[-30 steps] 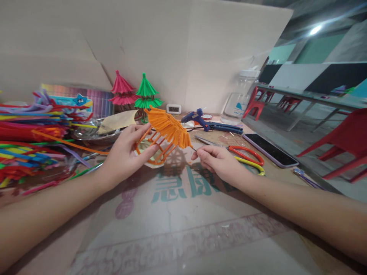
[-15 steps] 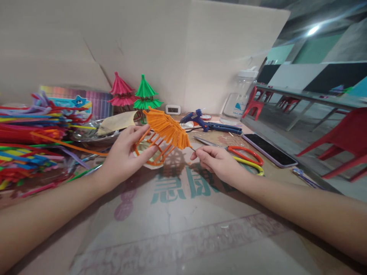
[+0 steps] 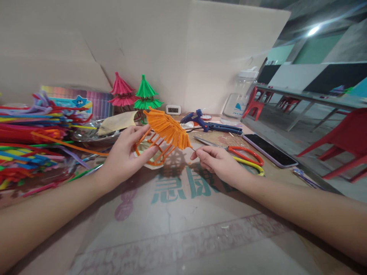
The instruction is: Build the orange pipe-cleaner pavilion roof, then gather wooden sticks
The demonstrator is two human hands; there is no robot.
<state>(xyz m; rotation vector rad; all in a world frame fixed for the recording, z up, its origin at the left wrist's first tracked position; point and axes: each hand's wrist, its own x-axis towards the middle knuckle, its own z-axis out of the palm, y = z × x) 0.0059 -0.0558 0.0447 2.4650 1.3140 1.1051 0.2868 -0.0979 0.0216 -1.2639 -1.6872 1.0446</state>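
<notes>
An orange pipe-cleaner pavilion [image 3: 168, 128], with a slatted roof and thin posts, is tilted to the right above the cardboard. My left hand [image 3: 126, 151] grips its post frame between thumb and fingers, below the roof. A pale round base piece [image 3: 154, 162] shows under the posts. At the roof's lower right corner, my right hand [image 3: 213, 158] is closed in a pinch on a thin dark strand [image 3: 194, 149]; its kind is too small to make out. Scissors [image 3: 243, 153] with red and yellow handles lie just behind that hand.
Bundles of coloured pipe cleaners [image 3: 31, 133] crowd the left side. Behind stand a pink tree-like model [image 3: 122, 91], a green one [image 3: 145, 93] and a small clock [image 3: 173, 110]. A glue gun [image 3: 197, 119], a water bottle [image 3: 239, 97] and a phone [image 3: 269, 149] are on the right.
Nearly nothing differs. Both hands and the orange pavilion keep almost the same place and tilt.
</notes>
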